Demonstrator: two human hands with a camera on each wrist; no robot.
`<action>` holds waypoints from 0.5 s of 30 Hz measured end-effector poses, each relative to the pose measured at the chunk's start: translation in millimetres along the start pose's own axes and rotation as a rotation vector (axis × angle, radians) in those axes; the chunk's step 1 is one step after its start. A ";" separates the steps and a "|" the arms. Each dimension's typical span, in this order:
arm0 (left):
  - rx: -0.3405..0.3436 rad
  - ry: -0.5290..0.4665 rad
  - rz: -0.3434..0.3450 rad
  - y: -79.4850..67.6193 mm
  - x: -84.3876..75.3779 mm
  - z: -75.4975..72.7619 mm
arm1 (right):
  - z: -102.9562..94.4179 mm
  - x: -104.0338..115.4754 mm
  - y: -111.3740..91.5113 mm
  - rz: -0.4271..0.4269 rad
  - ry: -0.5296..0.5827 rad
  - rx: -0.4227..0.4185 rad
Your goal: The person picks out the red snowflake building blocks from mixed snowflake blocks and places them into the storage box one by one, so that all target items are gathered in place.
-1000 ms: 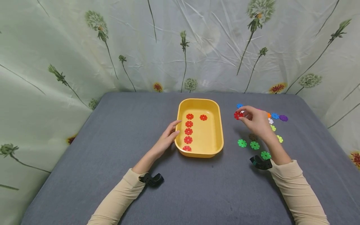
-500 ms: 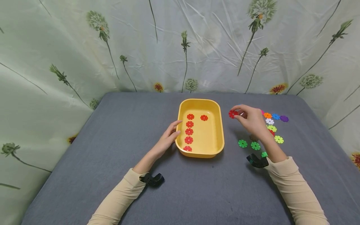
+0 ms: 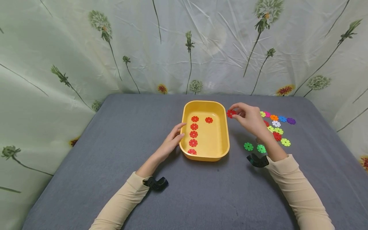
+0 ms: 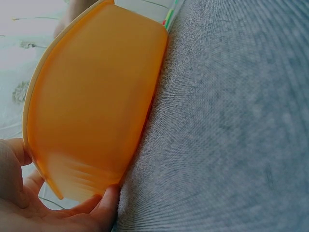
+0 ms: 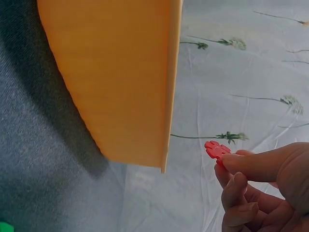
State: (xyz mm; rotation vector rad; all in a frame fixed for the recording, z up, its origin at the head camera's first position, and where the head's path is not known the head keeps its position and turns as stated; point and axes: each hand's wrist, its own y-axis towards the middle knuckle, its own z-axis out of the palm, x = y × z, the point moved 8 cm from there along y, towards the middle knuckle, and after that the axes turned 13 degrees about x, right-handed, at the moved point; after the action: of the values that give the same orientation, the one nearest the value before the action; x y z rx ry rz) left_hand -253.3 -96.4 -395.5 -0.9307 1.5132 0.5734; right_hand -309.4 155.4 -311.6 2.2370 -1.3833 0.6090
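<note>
A yellow plastic tub [image 3: 212, 140] stands mid-table. Inside lie several red notched discs [image 3: 193, 134] in a column along its left, with another red disc [image 3: 208, 120] to the upper right. My left hand [image 3: 169, 143] holds the tub's left side, fingertips over the rim; in the left wrist view other fingers [image 4: 108, 205] lie against the outer wall. Just outside the tub's upper right rim, my right hand [image 3: 248, 119] pinches one red notched disc [image 3: 231, 113] between thumb and fingers. The right wrist view shows that disc [image 5: 217, 150] tilted, raised beside the tub wall.
To the right lie loose notched discs: green ones [image 3: 248, 146], a purple one [image 3: 291, 121], a blue one [image 3: 282, 118], a white one [image 3: 276, 124], yellow-green ones [image 3: 285, 142] and a red one [image 3: 277, 136]. The right forearm covers part of them. A flower-print curtain [image 3: 161, 48] hangs behind the grey table [image 3: 138, 118].
My right hand has moved left with the red disc, from above the loose discs to the tub's right rim. More loose discs show behind it. The left hand stays on the tub.
</note>
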 end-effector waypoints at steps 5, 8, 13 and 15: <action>-0.002 0.001 0.001 0.3 0.3 0.2 | 3.8 3.8 4.7 -0.005 -0.011 0.011; -0.005 0.001 -0.003 0.8 0.8 -0.5 | 5.4 6.3 7.6 -0.014 -0.025 0.016; -0.003 0.002 -0.005 1.1 0.7 -0.8 | 9.1 8.9 13.3 -0.006 -0.042 0.035; 0.000 0.002 -0.004 1.1 1.1 -0.6 | 11.7 10.1 15.5 -0.003 -0.038 0.050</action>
State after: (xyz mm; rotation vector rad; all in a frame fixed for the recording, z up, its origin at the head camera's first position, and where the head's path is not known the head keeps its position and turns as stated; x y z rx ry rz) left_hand -254.5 -96.5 -396.6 -0.9346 1.5132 0.5702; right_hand -317.8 135.3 -313.2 2.3015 -1.3975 0.6093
